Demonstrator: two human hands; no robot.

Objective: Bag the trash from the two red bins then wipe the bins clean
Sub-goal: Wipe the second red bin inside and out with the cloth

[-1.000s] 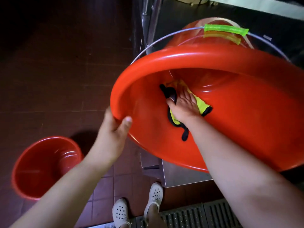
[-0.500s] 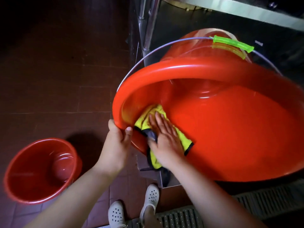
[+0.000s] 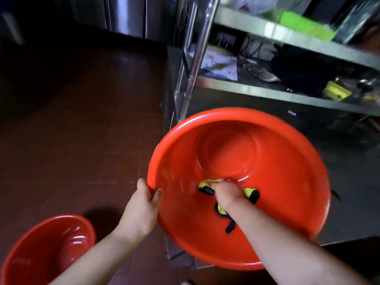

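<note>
Wiping stage, looks like. No trash visible in either bin, so bagging seems done. Big bin (image 3: 267,202) is tipped up w/ its mouth facing the camera, base pointing away toward the steel rack (image 3: 287,36). Left hand (image 3: 144,208) grips the near-left rim, thumb hooked inside, fingers wrapped round the outside. That's the anchor.

Right hand (image 3: 225,194) is deep inside, fingers curled, bunching the cloth (image 3: 249,192) and pressing it on the lower wall just short of the base ring. Yellow w/ dark trim, ends poking out both sides of the fist, one tail trailing back under the wrist.

Key relation: the unwiped base lies straight ahead of the right knuckles, further in along the bin's axis; the far wall arcs above that. So the right hand is the one placed to push on, left only steadies. Frame's blurry, so how wet or clean the wall is, can't tell.

2nd bin (image 3: 41,254) sits on the tile floor (image 3: 82,120) at lower left, well apart, mouth up, nobody touching it.
</note>
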